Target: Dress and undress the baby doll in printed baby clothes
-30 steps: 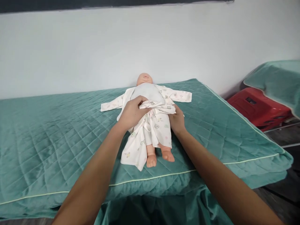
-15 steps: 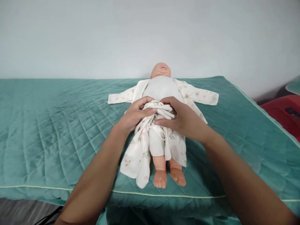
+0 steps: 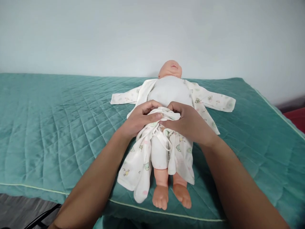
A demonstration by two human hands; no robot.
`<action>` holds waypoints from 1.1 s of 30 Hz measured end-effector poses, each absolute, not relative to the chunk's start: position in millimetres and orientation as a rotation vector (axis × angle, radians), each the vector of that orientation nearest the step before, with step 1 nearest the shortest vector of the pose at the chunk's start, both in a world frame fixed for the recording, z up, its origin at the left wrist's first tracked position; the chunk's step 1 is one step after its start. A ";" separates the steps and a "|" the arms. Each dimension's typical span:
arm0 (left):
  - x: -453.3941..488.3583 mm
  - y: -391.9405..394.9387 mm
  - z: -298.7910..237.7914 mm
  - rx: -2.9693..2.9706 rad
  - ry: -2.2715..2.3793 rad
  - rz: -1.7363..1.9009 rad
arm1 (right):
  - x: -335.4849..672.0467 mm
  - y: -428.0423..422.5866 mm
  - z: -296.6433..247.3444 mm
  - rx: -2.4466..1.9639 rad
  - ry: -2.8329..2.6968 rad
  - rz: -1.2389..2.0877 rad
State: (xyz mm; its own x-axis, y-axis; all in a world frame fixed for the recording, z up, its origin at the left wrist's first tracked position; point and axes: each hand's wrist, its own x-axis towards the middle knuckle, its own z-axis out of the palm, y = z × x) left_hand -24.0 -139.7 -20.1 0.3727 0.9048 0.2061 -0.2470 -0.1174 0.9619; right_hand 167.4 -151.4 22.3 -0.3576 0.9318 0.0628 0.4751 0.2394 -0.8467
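Head view: my left hand [image 3: 139, 119] and right hand [image 3: 189, 122] each have fingers and thumb clamped on the bunched patterned cloth [image 3: 153, 125], over the middle of the doll [image 3: 169, 90]. It lies on its back on the green mattress [image 3: 71, 127], bare feet toward me, its shirt [image 3: 202, 97] open, sleeves spread wide.
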 end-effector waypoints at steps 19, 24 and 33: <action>-23.3 -140.2 -18.3 1.343 0.619 1.144 | 165.8 -154.9 24.1 -1.267 -1.821 1.154; -27.8 -138.9 -15.1 1.367 0.612 1.015 | 169.9 -153.1 25.4 -1.265 -1.688 1.298; -27.5 -140.7 -16.3 1.430 0.621 1.033 | 175.7 -151.8 19.3 -1.067 -1.620 1.468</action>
State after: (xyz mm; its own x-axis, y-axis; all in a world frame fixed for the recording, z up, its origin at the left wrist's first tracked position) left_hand -27.5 -140.7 -16.3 0.4618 0.8567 0.2298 -0.1992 -0.1524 0.9681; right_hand 175.7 -151.8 19.3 -0.4206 0.9067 -0.0321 0.1212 0.0211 -0.9924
